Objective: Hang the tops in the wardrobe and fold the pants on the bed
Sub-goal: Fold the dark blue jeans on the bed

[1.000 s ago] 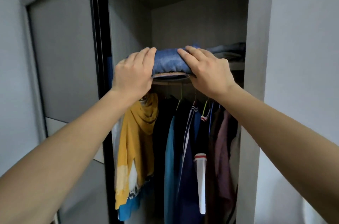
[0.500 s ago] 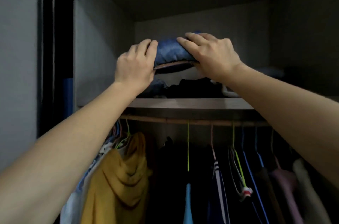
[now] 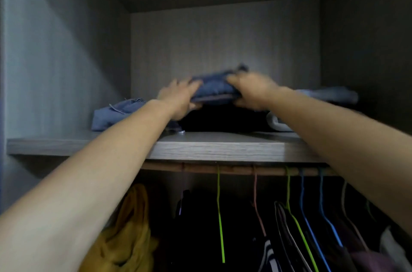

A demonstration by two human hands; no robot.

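Both hands are on it: left hand (image 3: 178, 99) and right hand (image 3: 252, 91) curl round the two ends of the folded blue pants (image 3: 211, 90), over a dark pile (image 3: 223, 119) at mid-shelf (image 3: 200, 149), back from its front edge; the blur hides whether they touch. Denim like this looks soft yet dense and likely to sag open, so gripping under the fold at both ends seems right. Count: one bundle held, plus two loose denim pieces, left denim piece (image 3: 116, 113) near the shelf's left end, right denim piece (image 3: 330, 95) toward its right.
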